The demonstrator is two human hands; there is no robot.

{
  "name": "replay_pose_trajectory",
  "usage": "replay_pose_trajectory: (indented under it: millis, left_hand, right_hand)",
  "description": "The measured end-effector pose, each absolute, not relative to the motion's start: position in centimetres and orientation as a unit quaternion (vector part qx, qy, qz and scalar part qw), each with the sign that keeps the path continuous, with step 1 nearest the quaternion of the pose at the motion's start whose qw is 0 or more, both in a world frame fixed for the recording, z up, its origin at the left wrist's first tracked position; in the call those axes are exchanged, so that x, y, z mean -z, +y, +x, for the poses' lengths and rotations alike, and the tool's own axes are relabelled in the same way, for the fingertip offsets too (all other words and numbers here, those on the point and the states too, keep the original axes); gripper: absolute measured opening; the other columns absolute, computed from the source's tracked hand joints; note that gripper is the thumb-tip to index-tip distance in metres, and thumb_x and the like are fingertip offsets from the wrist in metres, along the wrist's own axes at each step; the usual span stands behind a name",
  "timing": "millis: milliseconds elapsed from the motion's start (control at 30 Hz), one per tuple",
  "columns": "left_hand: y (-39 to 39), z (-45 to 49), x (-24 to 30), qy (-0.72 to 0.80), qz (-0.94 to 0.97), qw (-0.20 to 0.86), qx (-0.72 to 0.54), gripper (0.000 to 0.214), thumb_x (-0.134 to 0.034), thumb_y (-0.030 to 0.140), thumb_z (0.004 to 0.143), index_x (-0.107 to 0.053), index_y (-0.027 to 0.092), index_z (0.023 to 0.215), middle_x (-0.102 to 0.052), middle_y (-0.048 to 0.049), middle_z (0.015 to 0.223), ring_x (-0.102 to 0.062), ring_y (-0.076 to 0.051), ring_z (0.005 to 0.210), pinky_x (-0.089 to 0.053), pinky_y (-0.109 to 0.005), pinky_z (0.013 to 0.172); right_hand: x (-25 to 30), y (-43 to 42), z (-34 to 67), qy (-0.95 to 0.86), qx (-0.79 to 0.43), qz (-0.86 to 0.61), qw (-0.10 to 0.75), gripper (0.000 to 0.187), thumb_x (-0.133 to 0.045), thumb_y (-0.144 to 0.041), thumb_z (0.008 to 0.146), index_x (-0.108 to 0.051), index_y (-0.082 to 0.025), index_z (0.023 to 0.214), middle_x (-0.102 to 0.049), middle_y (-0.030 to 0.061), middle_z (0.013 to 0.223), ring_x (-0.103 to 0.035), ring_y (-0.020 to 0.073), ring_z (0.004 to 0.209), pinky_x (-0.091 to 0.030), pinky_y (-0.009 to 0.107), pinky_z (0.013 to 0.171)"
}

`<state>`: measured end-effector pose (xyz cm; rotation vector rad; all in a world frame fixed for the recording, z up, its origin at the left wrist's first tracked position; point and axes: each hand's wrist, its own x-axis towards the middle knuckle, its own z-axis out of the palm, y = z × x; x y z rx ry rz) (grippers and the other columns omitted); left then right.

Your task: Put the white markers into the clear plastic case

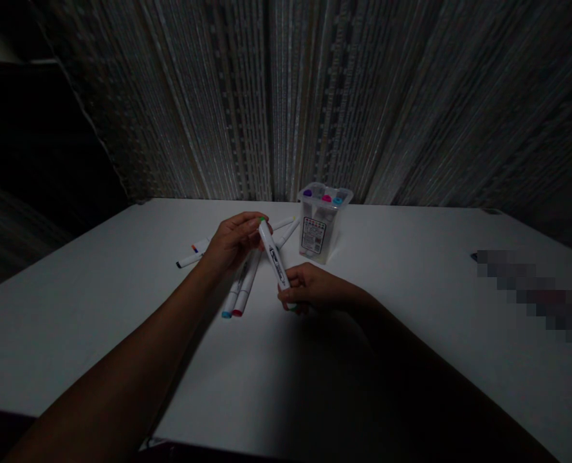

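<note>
A white marker [273,254] with green ends is held at a slant above the table between both hands. My left hand [235,241] pinches its upper green end, and my right hand [309,287] is closed around the lower end. Under and behind it lie several white markers, among them one with a red end [238,312] and one with a blue end [226,314]. A black-ended marker [188,261] lies left of my left hand, partly hidden by it. Behind my right hand stands a clear plastic container [336,222] with purple, pink and blue marker ends showing at its top.
The white table [401,251] runs back to a striped, shimmering curtain [286,103]. A pixelated, blurred-out item [536,296] lies at the right side of the table. The scene is dim, and the left background is nearly black.
</note>
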<state>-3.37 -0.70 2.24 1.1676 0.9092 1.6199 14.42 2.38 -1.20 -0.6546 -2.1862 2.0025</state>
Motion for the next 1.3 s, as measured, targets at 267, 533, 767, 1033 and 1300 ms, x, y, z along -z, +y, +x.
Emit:
replay_pose_trajectory:
  millis: [267,533,767,1033,1300]
  left_hand:
    - [-0.7,-3.5,-2.1,0.36,0.475,0.457,-0.66,0.03,-0.075,0.032,0.057,-0.064,0.011,0.076,-0.064,-0.0042,0.067,-0.055,-0.009,0.053,-0.044,-0.019,0.048]
    - [-0.7,-3.1,-2.0,0.351,0.496,0.484,-0.63,0.031,-0.076,0.034,0.057,-0.066,0.009,0.073,-0.062,-0.0035,0.064,-0.053,-0.008,0.052,-0.043,-0.017,0.048]
    - [-0.8,-2.7,-1.2,0.346,0.547,0.571,-0.505,0.03,-0.076,0.035,0.06,-0.069,0.009,0.073,-0.065,-0.007,0.067,-0.059,-0.012,0.06,-0.048,-0.021,0.059]
    - [-1.1,-2.5,-1.6,0.37,0.547,0.56,-0.5,0.029,-0.077,0.033,0.055,-0.069,0.008,0.069,-0.063,-0.0076,0.063,-0.059,-0.015,0.059,-0.049,-0.026,0.058]
    - [-1.1,-2.7,-1.4,0.38,0.543,0.554,-0.504,0.026,-0.077,0.029,0.054,-0.069,0.01,0.071,-0.064,-0.0067,0.065,-0.058,-0.014,0.059,-0.047,-0.024,0.057]
  right_hand:
    - [1.4,2.5,14.3,-0.724,-0.653,-0.213,0.059,0.013,-0.06,-0.022,0.073,-0.051,-0.012,0.071,-0.058,-0.0017,0.063,-0.05,0.0041,0.046,-0.038,0.014,0.04]
    - [1.6,2.5,14.3,-0.7,-0.685,-0.191,0.063,0.018,-0.066,-0.024,0.07,-0.053,-0.012,0.072,-0.06,-0.0012,0.064,-0.051,0.0037,0.048,-0.038,0.014,0.042]
    - [1.3,2.2,14.1,-0.683,-0.708,-0.158,0.086,0.024,-0.072,-0.028,0.063,-0.059,-0.01,0.07,-0.061,0.0004,0.064,-0.055,0.0064,0.051,-0.042,0.018,0.048]
    - [1.1,2.2,14.2,-0.686,-0.707,-0.156,0.074,0.019,-0.071,-0.025,0.065,-0.06,-0.01,0.071,-0.062,0.0,0.065,-0.055,0.0066,0.054,-0.042,0.018,0.051]
    - [0.9,2.2,14.3,-0.694,-0.698,-0.159,0.081,0.02,-0.071,-0.025,0.063,-0.059,-0.01,0.07,-0.061,-0.0001,0.063,-0.055,0.0073,0.053,-0.041,0.019,0.051]
